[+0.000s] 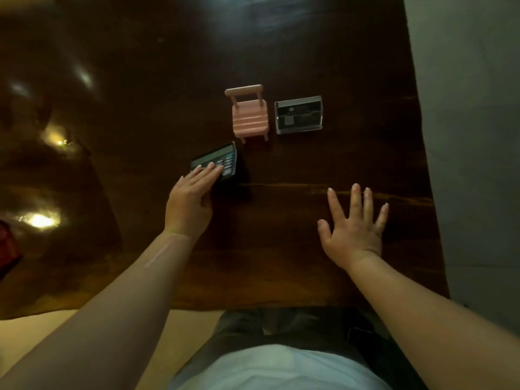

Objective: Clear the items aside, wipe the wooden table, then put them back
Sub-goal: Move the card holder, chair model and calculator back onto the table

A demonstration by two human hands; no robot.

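Note:
A dark polished wooden table [281, 249] fills most of the view. On it stand a small pink toy chair [250, 116] and, to its right, a clear acrylic card holder [298, 114] with dark cards inside. A black calculator [222, 159] lies tilted just left of and nearer than the chair. My left hand [191, 201] rests on the calculator's near end, fingers over its keys and thumb under its near right corner. My right hand [354, 223] is spread open, palm down over bare wood, right of the calculator and holding nothing.
The table's right edge [427, 192] runs beside a grey floor. The near edge [197, 308] is against my body. A red object [8, 249] shows at the far left edge. Lamp glare spots lie on the left part of the tabletop.

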